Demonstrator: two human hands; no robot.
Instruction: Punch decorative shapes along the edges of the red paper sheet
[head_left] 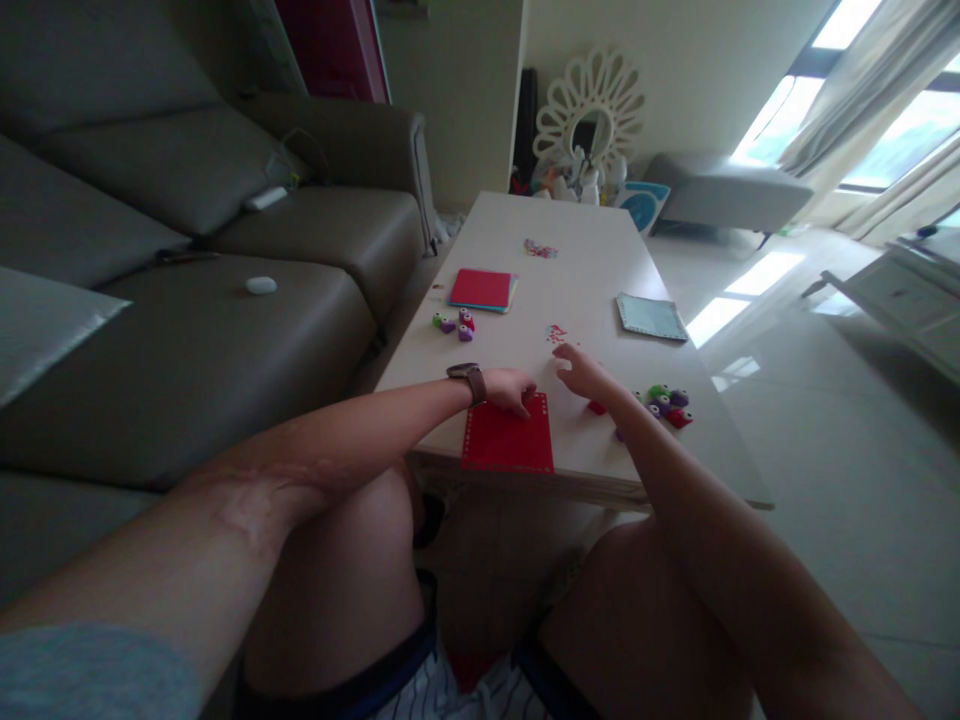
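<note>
A red sheet [508,440] with small pale marks along its edges lies at the table's near edge. My left hand [511,391], with a watch on the wrist, rests on the sheet's upper part, fingers curled down; what they hold, if anything, is hidden. My right hand [580,372] hovers right of the sheet, its fingers apart and nothing visible in them. Just beyond its fingertips is a small scatter of red and white bits [556,334]. A red piece [596,407] lies under my right wrist. Several green, purple and red punches [660,404] stand right of my right forearm.
On the white table [592,240] are a stack of coloured sheets [481,288], more small punches [465,322], a pale square packet [651,317] and a far pile of colourful bits [540,249]. A grey sofa [300,330] borders the left side.
</note>
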